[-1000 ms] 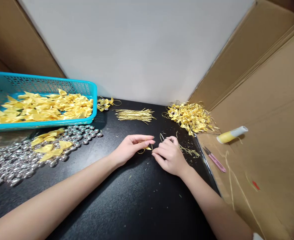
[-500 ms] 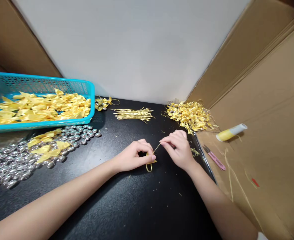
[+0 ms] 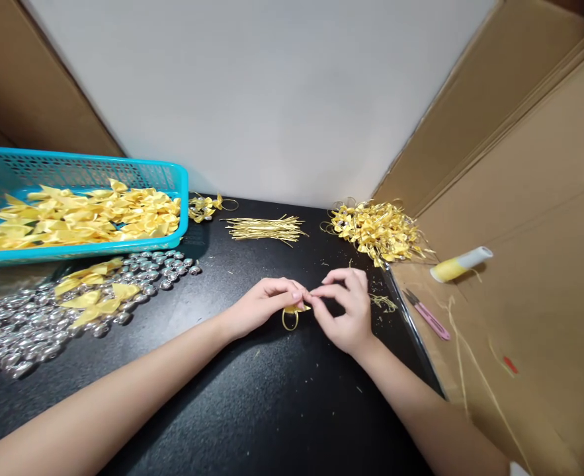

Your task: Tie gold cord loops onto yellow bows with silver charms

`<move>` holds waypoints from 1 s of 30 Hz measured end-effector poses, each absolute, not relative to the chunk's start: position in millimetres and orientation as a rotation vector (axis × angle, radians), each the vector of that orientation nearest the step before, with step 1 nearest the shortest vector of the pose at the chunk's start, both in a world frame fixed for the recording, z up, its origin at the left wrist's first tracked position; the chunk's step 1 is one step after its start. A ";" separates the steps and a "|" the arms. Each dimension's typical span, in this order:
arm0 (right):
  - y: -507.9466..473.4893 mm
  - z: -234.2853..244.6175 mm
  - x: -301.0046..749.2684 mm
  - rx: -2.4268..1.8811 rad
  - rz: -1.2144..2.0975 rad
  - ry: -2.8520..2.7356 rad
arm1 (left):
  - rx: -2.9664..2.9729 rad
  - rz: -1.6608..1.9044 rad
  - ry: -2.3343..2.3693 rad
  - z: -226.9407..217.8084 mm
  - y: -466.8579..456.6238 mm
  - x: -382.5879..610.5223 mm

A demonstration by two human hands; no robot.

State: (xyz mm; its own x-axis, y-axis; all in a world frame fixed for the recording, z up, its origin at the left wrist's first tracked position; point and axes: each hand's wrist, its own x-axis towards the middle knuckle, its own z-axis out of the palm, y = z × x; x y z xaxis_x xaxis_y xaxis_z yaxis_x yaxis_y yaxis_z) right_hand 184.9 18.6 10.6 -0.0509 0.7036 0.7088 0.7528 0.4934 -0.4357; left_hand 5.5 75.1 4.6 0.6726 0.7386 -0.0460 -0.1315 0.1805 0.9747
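My left hand (image 3: 264,305) pinches a yellow ribbon bow (image 3: 292,309) between thumb and fingers, just above the black table. A gold cord loop (image 3: 290,321) hangs below the bow. My right hand (image 3: 345,305) meets it from the right, thumb and index fingertips pressed together at the bow's edge; they grip the gold cord's end, which the fingertips mostly hide. Its other fingers curl loosely. Beyond the hands lies a bundle of cut gold cords (image 3: 266,229). Finished-looking bows with gold loops form a pile (image 3: 378,231) at the back right.
A turquoise basket (image 3: 81,250) of yellow bows stands at the left. Silver beads (image 3: 48,317) spread in front of it, with a few loose bows (image 3: 98,307) on top. Pink-handled snips (image 3: 430,320) and a yellow-white tube (image 3: 461,264) lie on cardboard at the right.
My right hand has moved down and left, bringing its fingertips against my left hand's. The taut stretch of cord between them is no longer visible. The loop has shifted slightly up and left.
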 end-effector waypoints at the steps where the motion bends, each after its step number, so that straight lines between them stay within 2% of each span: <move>1: 16.1 9.6 181.9 -1.217 -0.077 -1.797 | 1.229 0.678 0.597 3.9 75.2 5.5; 9: 9.0 -1.0 169.0 -1.337 -0.177 -1.752 | 1.131 0.721 0.619 4.8 72.4 7.0; 16: 13.2 -2.9 167.6 -1.314 -0.125 -1.775 | 1.222 0.687 0.586 2.8 75.0 6.4; 24: 17.4 7.3 180.5 -1.209 0.245 -1.807 | 1.380 0.691 0.606 0.7 77.8 3.4; 30: 20.7 19.6 197.3 -1.003 0.524 -1.930 | 1.862 0.798 0.806 -1.2 80.7 -4.4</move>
